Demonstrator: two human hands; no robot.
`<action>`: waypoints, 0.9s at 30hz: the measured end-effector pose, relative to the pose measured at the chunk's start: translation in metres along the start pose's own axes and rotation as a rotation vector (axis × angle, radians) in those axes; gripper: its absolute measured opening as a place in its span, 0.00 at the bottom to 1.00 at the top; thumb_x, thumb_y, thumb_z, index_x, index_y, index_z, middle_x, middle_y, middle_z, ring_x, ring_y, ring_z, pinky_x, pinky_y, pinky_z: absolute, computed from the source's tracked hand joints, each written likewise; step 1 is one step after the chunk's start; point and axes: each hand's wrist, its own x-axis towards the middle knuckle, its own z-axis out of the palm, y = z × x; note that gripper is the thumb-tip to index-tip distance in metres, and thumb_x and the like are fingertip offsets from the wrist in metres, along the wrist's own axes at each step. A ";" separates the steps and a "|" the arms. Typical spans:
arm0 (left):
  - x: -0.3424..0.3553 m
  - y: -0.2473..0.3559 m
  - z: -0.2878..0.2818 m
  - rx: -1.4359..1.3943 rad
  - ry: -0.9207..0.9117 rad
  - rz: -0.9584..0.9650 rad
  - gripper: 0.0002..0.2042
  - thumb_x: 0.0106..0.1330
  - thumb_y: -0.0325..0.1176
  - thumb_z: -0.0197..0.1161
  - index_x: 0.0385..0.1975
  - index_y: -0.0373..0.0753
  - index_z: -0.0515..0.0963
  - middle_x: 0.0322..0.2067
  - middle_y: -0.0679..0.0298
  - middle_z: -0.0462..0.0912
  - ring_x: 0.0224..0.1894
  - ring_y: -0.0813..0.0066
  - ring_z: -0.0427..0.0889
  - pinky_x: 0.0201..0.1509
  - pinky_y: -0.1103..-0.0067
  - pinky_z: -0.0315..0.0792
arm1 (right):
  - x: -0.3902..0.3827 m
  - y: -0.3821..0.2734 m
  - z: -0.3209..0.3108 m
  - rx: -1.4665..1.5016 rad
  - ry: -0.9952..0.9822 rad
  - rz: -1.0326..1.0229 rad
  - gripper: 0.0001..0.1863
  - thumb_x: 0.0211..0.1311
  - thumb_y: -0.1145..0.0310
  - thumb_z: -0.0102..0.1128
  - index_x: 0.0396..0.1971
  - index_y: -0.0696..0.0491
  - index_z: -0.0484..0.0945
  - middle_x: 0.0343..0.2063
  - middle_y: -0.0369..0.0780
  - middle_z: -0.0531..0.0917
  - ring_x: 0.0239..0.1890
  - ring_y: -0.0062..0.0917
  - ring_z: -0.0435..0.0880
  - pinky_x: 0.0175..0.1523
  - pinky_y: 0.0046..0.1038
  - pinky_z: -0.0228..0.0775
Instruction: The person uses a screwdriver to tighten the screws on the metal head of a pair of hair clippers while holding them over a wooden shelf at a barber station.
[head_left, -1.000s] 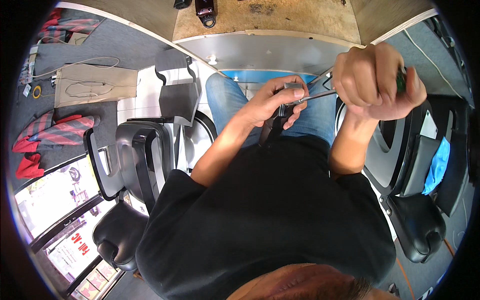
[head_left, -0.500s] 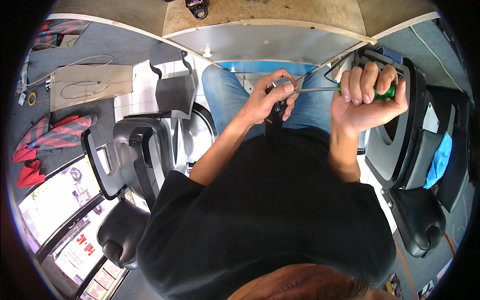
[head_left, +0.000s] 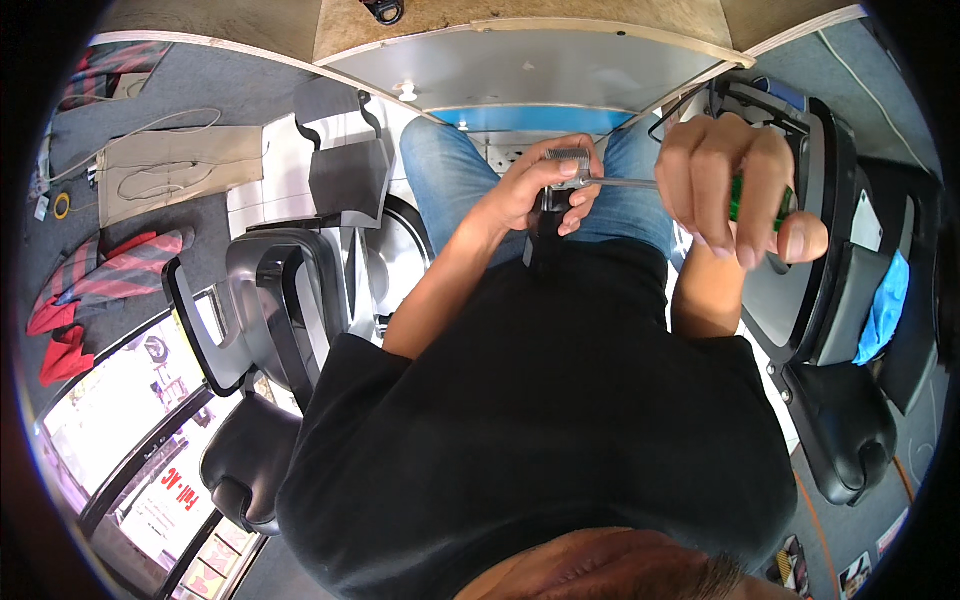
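Note:
My left hand (head_left: 528, 192) is closed around a black hair clipper (head_left: 545, 228), held above my lap. The clipper's toothed metal blade (head_left: 567, 157) shows at its upper end, beside my thumb and fingertips. From the right, a screwdriver (head_left: 625, 183) lies nearly level, its thin metal shaft reaching the side of the clipper head just under the blade. My right hand (head_left: 725, 180) wraps its green handle, most of which the fingers cover. Whether the tip sits in a screw is too small to tell.
Ahead of my knees stands a wooden counter (head_left: 520, 70) with a grey front panel; a small black object (head_left: 384, 10) lies on top. Black salon chairs flank me, left (head_left: 285, 290) and right (head_left: 835, 420), the right one bearing a blue cloth (head_left: 882, 312). Flat cardboard (head_left: 180, 170) lies left.
My right hand has rolled over on the screwdriver handle, from upturned palm to fingers on top. The clipper has tilted, so its blade teeth now show more plainly.

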 end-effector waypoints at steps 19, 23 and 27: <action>-0.008 0.001 0.014 0.282 0.058 0.072 0.20 0.71 0.46 0.64 0.41 0.33 0.71 0.24 0.63 0.69 0.21 0.73 0.75 0.20 0.76 0.72 | -0.028 0.015 0.066 -0.156 0.586 -0.148 0.25 0.77 0.50 0.49 0.19 0.50 0.68 0.14 0.35 0.70 0.14 0.18 0.59 0.24 0.26 0.51; -0.003 -0.003 0.007 0.307 0.029 0.094 0.27 0.72 0.56 0.64 0.43 0.33 0.71 0.24 0.64 0.69 0.21 0.73 0.76 0.20 0.77 0.72 | -0.034 0.025 0.081 -0.210 0.768 -0.231 0.22 0.78 0.53 0.45 0.23 0.51 0.67 0.16 0.35 0.68 0.17 0.20 0.57 0.28 0.28 0.53; 0.003 -0.012 -0.007 0.052 -0.024 0.069 0.25 0.76 0.54 0.60 0.45 0.33 0.72 0.26 0.63 0.72 0.21 0.76 0.77 0.22 0.78 0.73 | -0.030 0.022 0.076 -0.287 0.698 -0.180 0.22 0.78 0.54 0.45 0.23 0.50 0.66 0.16 0.35 0.68 0.18 0.21 0.59 0.29 0.29 0.53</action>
